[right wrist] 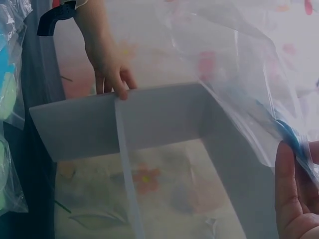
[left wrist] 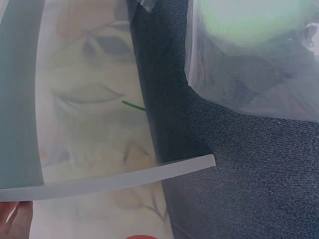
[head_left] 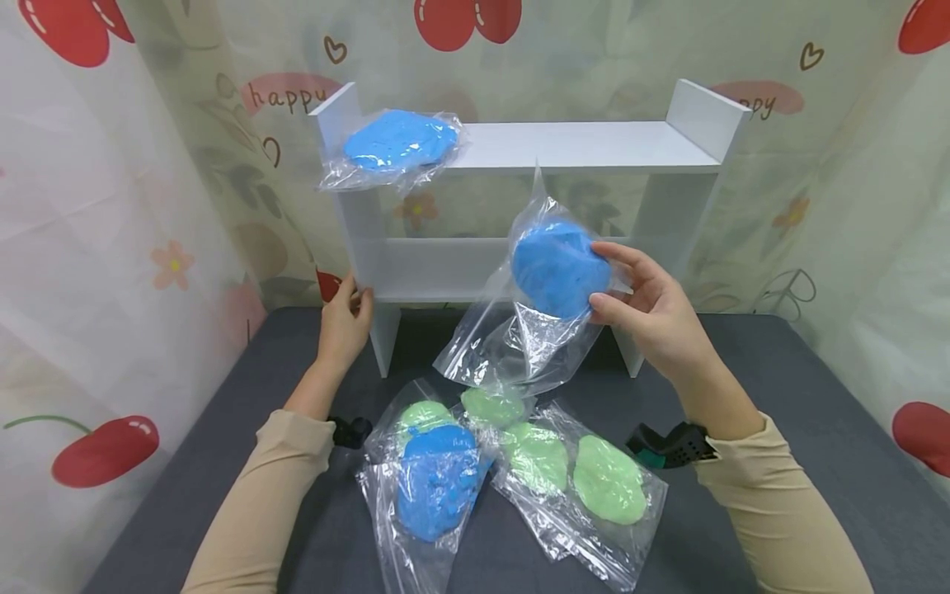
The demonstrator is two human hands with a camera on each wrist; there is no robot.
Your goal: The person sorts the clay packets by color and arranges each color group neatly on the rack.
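My right hand [head_left: 656,318] pinches a clear zip bag [head_left: 549,351] holding a round, flat lump of blue clay [head_left: 562,268], thumb and fingers at its right edge. The bag hangs in front of the white shelf [head_left: 564,147], its loose part drooping down to the left. In the right wrist view the same bag [right wrist: 249,99] shows side-on beside the fingers. With the left hand [head_left: 345,326] I grip the front edge of the shelf's left side panel; some of its fingers are hidden behind that panel [right wrist: 79,129]. Another bagged blue lump [head_left: 401,140] lies on the top board at left.
On the dark table [head_left: 326,511] in front lie several more clear bags, one with a blue lump [head_left: 438,483] and others with green lumps [head_left: 609,478]. Printed cloth [head_left: 96,272] hangs at the back and sides. A thin cord [head_left: 790,285] is at the back right.
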